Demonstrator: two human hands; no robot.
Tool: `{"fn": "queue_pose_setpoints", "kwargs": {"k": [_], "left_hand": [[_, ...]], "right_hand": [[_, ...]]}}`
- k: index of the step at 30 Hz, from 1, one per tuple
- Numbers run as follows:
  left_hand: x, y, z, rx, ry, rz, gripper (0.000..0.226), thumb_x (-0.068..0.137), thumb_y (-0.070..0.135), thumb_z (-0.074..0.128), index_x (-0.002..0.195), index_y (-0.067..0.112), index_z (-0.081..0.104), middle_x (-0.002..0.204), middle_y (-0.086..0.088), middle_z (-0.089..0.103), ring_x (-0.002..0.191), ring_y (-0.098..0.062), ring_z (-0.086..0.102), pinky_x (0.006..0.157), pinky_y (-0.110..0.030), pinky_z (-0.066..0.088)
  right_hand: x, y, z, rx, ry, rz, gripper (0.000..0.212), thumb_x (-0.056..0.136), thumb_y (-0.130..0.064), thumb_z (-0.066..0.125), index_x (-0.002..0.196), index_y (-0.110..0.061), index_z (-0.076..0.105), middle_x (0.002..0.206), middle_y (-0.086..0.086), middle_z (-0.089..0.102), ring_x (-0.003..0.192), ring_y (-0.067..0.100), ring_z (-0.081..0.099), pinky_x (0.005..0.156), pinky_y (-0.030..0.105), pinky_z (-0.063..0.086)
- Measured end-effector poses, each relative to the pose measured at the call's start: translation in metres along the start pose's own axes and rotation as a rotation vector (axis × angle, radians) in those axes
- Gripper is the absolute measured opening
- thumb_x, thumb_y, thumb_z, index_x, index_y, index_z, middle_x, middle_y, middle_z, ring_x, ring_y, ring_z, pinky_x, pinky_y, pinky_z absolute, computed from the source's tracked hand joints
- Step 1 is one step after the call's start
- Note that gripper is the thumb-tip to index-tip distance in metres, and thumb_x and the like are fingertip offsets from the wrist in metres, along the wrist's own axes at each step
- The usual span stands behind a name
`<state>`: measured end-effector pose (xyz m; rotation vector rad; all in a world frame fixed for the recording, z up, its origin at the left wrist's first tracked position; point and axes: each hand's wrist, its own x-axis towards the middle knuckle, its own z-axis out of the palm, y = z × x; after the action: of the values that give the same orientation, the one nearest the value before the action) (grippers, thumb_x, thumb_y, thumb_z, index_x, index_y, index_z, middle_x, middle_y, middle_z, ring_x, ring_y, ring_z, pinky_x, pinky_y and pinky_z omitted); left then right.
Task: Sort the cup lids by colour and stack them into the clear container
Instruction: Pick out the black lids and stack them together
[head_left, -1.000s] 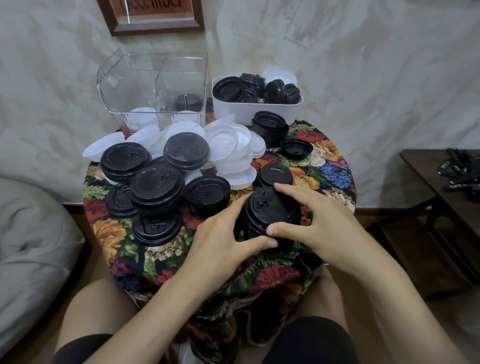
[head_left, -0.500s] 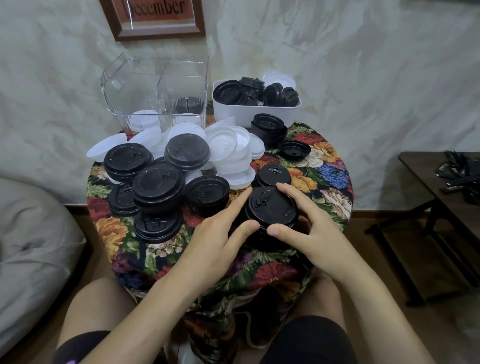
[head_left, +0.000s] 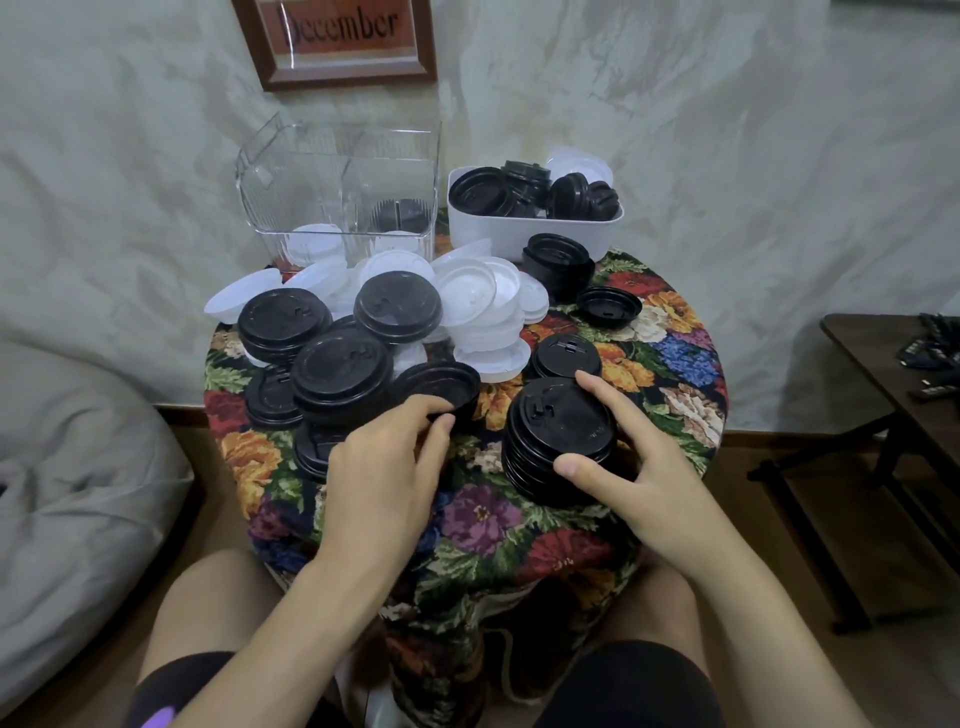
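Observation:
A stack of black lids (head_left: 558, 436) stands near the front of the floral table (head_left: 483, 519). My right hand (head_left: 639, 473) grips that stack, thumb at its front, fingers over its far side. My left hand (head_left: 389, 467) pinches the near rim of an upturned black lid (head_left: 441, 387) to the left. More black lid stacks (head_left: 337, 374) and a pile of white lids (head_left: 483, 306) fill the table's middle and left. The clear container (head_left: 343, 197) at the back holds a few white lids and some black ones.
A white tub (head_left: 530, 228) full of black lids stands at the back right beside the clear container. A dark side table (head_left: 898, 374) is at the right, a grey cushion (head_left: 67, 493) at the left. My knees sit under the table's front edge.
My left hand has left the black stack and moved left onto the upturned black lid. My right hand stays on the stack.

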<state>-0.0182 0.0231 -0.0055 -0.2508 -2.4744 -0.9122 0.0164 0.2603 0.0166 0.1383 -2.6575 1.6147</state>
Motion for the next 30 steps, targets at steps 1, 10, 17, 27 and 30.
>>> {"fn": "queue_pose_setpoints", "kwargs": {"k": [1, 10, 17, 27, 30], "left_hand": [[0.000, 0.001, 0.000, -0.027, -0.001, 0.001, 0.014, 0.097, 0.026, 0.068, 0.110, 0.024, 0.073, 0.085, 0.022, 0.065, 0.078, 0.000, 0.064, 0.060, -0.016, 0.044], [0.001, 0.002, 0.007, -0.132, -0.035, -0.022, 0.024, 0.098, 0.030, 0.066, 0.122, 0.032, 0.068, 0.099, 0.020, 0.069, 0.085, -0.003, 0.066, 0.070, -0.037, 0.057], [0.000, 0.011, 0.005, -0.257, -0.070, 0.024, 0.026, 0.101, 0.036, 0.060, 0.125, 0.033, 0.067, 0.091, 0.023, 0.067, 0.079, 0.006, 0.063, 0.069, -0.011, 0.044], [0.001, 0.028, 0.015, -0.398, -0.266, -0.004, 0.053, 0.095, 0.059, 0.054, 0.144, 0.039, 0.056, 0.133, 0.031, 0.060, 0.120, 0.012, 0.056, 0.100, -0.018, 0.046], [0.000, 0.027, 0.015, -0.403, -0.289, -0.014, 0.057, 0.093, 0.062, 0.052, 0.144, 0.038, 0.057, 0.129, 0.032, 0.060, 0.116, 0.017, 0.055, 0.097, -0.011, 0.044]], "right_hand": [[0.000, 0.000, 0.000, -0.001, 0.000, 0.002, 0.077, 0.079, -0.056, 0.076, 0.146, -0.060, 0.039, 0.137, -0.049, 0.042, 0.129, -0.019, 0.043, 0.111, 0.026, 0.040], [-0.005, 0.001, 0.007, -0.055, -0.010, 0.003, 0.092, 0.074, -0.059, 0.083, 0.145, -0.069, 0.025, 0.133, -0.056, 0.034, 0.129, -0.022, 0.039, 0.108, 0.024, 0.039], [-0.001, -0.001, 0.008, -0.085, 0.001, -0.024, 0.094, 0.071, -0.069, 0.081, 0.147, -0.065, 0.025, 0.149, -0.040, 0.034, 0.140, -0.007, 0.039, 0.117, 0.040, 0.040], [0.001, 0.003, 0.005, -0.021, 0.012, -0.046, 0.080, 0.079, -0.061, 0.078, 0.146, -0.061, 0.035, 0.147, -0.040, 0.041, 0.136, -0.011, 0.042, 0.114, 0.033, 0.040], [0.003, 0.002, 0.002, -0.031, -0.016, -0.039, 0.083, 0.077, -0.055, 0.081, 0.146, -0.062, 0.035, 0.144, -0.044, 0.041, 0.133, -0.014, 0.043, 0.110, 0.025, 0.040]]}}
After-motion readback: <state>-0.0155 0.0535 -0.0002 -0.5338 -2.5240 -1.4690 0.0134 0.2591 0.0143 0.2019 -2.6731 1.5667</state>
